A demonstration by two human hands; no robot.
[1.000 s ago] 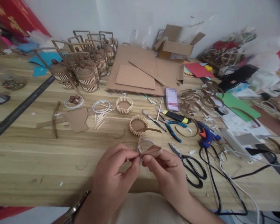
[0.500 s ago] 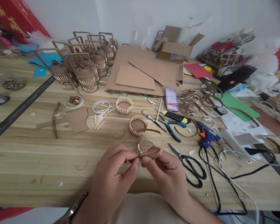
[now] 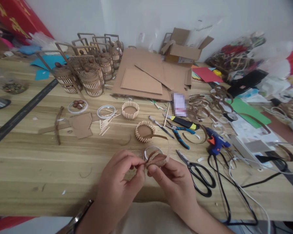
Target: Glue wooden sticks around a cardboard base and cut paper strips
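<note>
Close to the table's front edge, my left hand (image 3: 120, 182) pinches a thin brown strip (image 3: 158, 158) between thumb and forefinger. My right hand (image 3: 174, 182) grips the same strip a little to the right, its fingertips nearly meeting the left ones. A curved length of the strip rises above the right fingers. Behind the fingertips lies a white ring (image 3: 153, 149), partly hidden by the hands. Just beyond it stands a round cardboard base ringed with short wooden sticks (image 3: 145, 131), and a similar stick-ringed base (image 3: 130, 110) sits farther back.
Black-handled scissors (image 3: 200, 178) lie right of my right hand, near a blue glue gun (image 3: 217, 141) with its cable. Pliers (image 3: 183, 135) and a yellow-black cutter (image 3: 184, 122) lie beyond. Small lidded baskets (image 3: 91, 81) stand back left, beside cardboard sheets (image 3: 141, 81). Loose sticks (image 3: 104, 125) lie left.
The strip's curved part has shifted slightly at my right fingers, and its loop looks different. Both hands stay almost in place, still pinching it.
</note>
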